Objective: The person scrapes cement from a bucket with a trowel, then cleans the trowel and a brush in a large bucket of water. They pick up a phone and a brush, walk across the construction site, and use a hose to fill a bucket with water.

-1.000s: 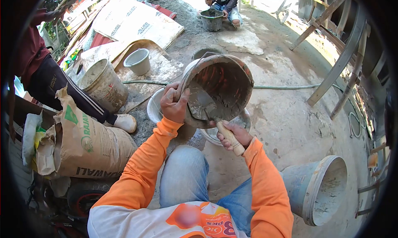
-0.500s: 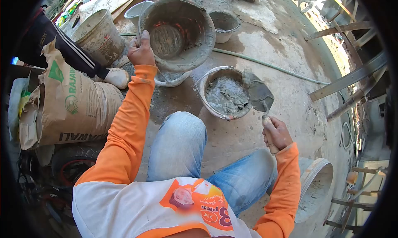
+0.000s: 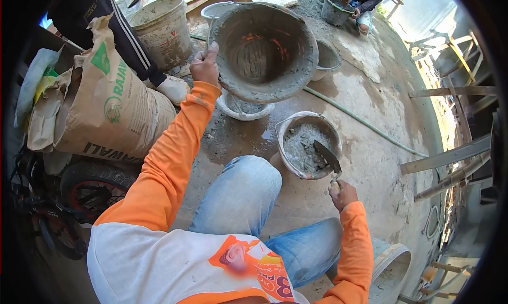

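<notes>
My left hand grips the rim of a mortar-smeared bucket, tilted so that its inside faces me. A thin grey coat covers its wall and bottom. Around the wooden handle of a trowel my right hand is closed. The trowel's blade reaches over the rim into a white-rimmed bucket and touches the wet grey mortar there. That mortar bucket stands on the concrete floor in front of my knees. Partly behind the held bucket is another pale bucket.
A torn cement bag lies at left above a small bike wheel. A person's leg stands behind it, beside a dirty pail. Another person crouches far off with a bucket. A hose crosses the floor; a pail lies at lower right.
The trowel has gone from beside the mortar bucket's rim down into the mortar. My view has shifted, so the crouching person now shows. The left hand still holds the tilted bucket.
</notes>
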The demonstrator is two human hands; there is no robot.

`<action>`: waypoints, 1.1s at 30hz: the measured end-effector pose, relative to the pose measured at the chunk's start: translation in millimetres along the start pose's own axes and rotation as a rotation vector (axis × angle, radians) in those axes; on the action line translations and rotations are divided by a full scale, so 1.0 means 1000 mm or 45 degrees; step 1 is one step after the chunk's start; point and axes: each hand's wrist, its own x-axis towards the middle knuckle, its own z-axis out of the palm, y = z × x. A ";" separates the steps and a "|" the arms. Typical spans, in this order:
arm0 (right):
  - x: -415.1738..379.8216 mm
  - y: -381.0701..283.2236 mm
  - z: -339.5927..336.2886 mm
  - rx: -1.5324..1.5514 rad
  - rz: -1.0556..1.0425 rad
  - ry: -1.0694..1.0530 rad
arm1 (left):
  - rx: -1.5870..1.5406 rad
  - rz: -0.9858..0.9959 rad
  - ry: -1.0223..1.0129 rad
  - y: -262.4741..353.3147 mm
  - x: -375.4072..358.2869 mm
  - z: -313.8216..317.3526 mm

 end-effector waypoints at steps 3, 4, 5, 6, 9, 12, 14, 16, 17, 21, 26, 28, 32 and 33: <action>-0.001 -0.008 0.003 0.067 0.035 0.159 | -0.026 -0.145 -0.029 -0.002 -0.007 -0.003; -0.003 -0.009 0.003 0.147 0.085 0.223 | -0.082 -0.253 -0.048 -0.006 -0.008 -0.005; -0.002 -0.002 0.010 0.140 0.081 0.226 | -0.074 -0.310 -0.009 -0.018 -0.003 -0.008; 0.001 0.009 0.021 0.228 0.150 0.183 | -0.083 -0.310 -0.010 -0.035 0.004 -0.015; -0.005 0.011 0.024 0.269 0.203 0.205 | 0.538 -0.444 0.230 -0.064 0.014 -0.034; -0.008 0.015 0.037 0.255 0.246 0.225 | 1.216 -0.552 0.079 -0.103 0.026 -0.075; -0.010 0.018 0.046 0.209 0.227 0.302 | 1.371 -0.520 0.271 -0.141 0.025 -0.096; -0.015 0.009 0.047 0.211 0.225 0.339 | 1.526 -0.493 0.467 -0.147 0.015 -0.105; -0.017 0.007 0.047 0.213 0.224 0.372 | 1.496 -0.650 0.453 -0.144 0.007 -0.111; -0.019 0.010 0.049 0.285 0.167 0.387 | 0.834 -1.182 0.248 -0.144 -0.019 -0.134; -0.018 0.015 0.061 0.293 0.137 0.476 | 0.168 -1.334 0.100 -0.146 -0.025 -0.123; -0.022 0.016 0.062 0.260 0.130 0.465 | 0.231 -1.258 0.151 -0.163 -0.017 -0.122; -0.025 0.003 0.049 0.368 0.259 0.328 | 0.489 -1.055 0.278 -0.159 -0.015 -0.075; -0.028 -0.007 0.040 0.287 0.229 0.288 | 0.271 -1.119 0.219 -0.121 -0.013 -0.046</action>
